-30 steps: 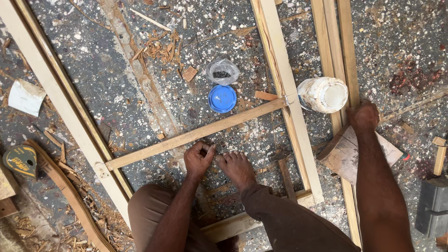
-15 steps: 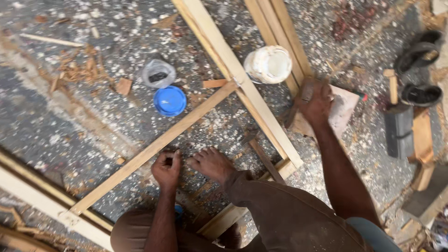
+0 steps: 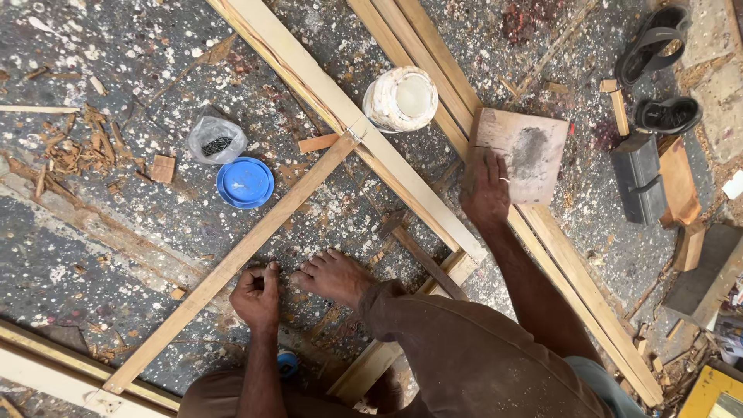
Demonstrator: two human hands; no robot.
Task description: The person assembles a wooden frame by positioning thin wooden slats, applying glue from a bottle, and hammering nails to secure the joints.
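My left hand [image 3: 258, 294] rests on the speckled floor with its fingers curled tight, right beside a diagonal wooden slat [image 3: 232, 263]; whether it pinches anything small is hidden. My bare foot [image 3: 334, 275] is planted just right of that hand. My right hand [image 3: 484, 190] lies flat, fingers apart, on the left edge of a square wooden board [image 3: 526, 155] that sits on long wooden rails [image 3: 433, 70]. The slat meets a long pale frame rail [image 3: 340, 108] near a white round tub [image 3: 401, 98].
A blue round lid [image 3: 244, 183] and a small clear bag of dark bits [image 3: 216, 140] lie left of the slat. Wood chips are scattered at the left [image 3: 73, 151]. At the right are black sandals [image 3: 658, 73], a dark block [image 3: 638, 178] and wood offcuts [image 3: 681, 186].
The view has swung, so the frame and tub sit further left and the sandals appear. My right hand stays on the board; my left hand stays curled by the slat.
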